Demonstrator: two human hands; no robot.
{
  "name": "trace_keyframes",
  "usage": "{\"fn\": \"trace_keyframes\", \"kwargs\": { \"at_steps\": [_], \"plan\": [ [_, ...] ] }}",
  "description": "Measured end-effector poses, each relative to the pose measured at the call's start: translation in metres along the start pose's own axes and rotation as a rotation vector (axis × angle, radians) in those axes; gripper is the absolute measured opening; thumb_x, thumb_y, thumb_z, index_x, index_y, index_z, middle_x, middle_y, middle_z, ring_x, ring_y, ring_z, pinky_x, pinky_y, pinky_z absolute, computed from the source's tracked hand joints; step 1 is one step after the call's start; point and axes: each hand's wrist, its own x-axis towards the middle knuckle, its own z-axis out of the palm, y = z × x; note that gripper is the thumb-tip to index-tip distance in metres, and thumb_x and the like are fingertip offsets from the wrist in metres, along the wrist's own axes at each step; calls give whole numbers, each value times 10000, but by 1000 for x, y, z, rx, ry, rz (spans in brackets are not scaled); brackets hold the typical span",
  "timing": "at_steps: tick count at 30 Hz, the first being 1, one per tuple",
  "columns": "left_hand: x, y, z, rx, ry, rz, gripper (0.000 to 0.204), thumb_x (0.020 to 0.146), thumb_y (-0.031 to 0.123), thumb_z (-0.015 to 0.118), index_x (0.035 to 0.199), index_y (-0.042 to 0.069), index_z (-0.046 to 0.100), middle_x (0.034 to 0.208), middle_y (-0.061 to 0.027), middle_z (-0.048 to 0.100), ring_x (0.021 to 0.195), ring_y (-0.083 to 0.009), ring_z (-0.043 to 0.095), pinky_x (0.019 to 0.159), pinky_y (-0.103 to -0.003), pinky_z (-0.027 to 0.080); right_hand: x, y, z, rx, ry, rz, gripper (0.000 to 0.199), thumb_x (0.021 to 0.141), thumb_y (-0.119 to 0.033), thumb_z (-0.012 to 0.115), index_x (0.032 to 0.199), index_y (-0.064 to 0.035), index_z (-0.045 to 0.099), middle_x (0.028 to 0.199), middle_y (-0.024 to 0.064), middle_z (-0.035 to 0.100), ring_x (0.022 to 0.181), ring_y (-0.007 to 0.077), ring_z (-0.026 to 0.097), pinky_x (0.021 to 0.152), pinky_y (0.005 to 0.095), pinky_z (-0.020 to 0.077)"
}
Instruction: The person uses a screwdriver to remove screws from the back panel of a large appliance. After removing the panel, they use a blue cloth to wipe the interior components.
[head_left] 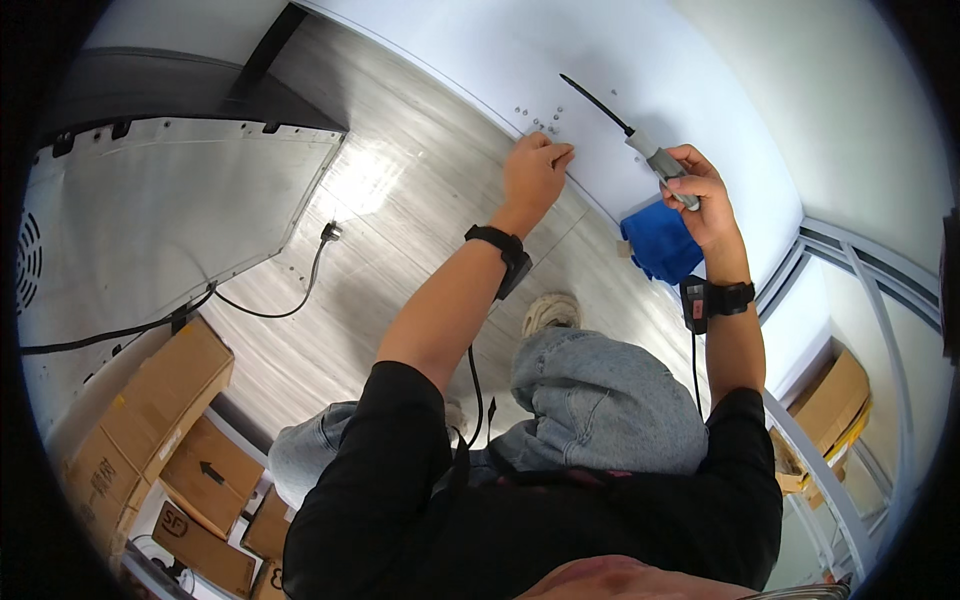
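Over the white table [720, 110], the screwdriver [660, 163] is pointing away from you and to the left, black shaft bare. Your right hand [708, 200] is clamping on the rear of the grey handle; that far-back hold could be letting the tip wobble if your wrist is tiring. No contact is showing at the tip, but a dip could be scattering the small metal bits [536, 122], probably screws, lying loose nearby. They're sitting close to the table edge, so one careless sweep could be sending some to the floor [400, 120], where the streaky grey boards would be making them hard to find.

Your left hand [535, 178] is hovering or resting at that edge, can't tell which, fingertips pinching together; can't tell whether anything is between them. If so, a loose pinch could be dropping it. The blue cloth [662, 242] is lying at the edge below your right hand; a brushing forearm could be dragging it off. Cords are hanging from both wrist straps [500, 260], so either could be snagging. Farther left, a plug [331, 232] is lying on the boards, its cord risking a caught foot.
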Motion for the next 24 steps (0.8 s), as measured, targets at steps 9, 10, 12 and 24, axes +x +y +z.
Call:
{"fn": "trace_keyframes", "kwargs": {
  "at_steps": [9,10,12,24],
  "plan": [
    [-8,-2,-12,-35,-47,39,211,748,112,719,958,92,706,759,-62,611,720,-219,562,653,-325,473,-4,-16,13,-42,-45,-61,313,696,-56,615,1006,-20,593,757,53,551,621,112,484,541,230,370],
    [-10,-1,-19,-54,-77,11,226,751,113,718,975,91,701,769,-66,617,723,-215,567,657,-320,475,-2,-22,19,-44,-59,-75,294,703,-42,604,996,-21,594,758,51,551,618,109,480,537,231,362],
    [-12,2,-41,-108,-153,-65,233,768,112,708,999,86,693,792,-68,633,730,-194,574,664,-308,479,-1,-37,40,-79,-93,-97,287,706,-32,598,992,-22,593,755,47,551,615,107,479,534,231,357],
    [-44,-13,-345,-679,-311,-339,198,874,146,622,1032,33,658,904,-43,666,838,-129,606,678,-262,487,-26,-79,315,-321,-702,-136,329,759,-221,587,1017,-22,541,777,27,556,544,66,484,458,200,340]
  ]
}}
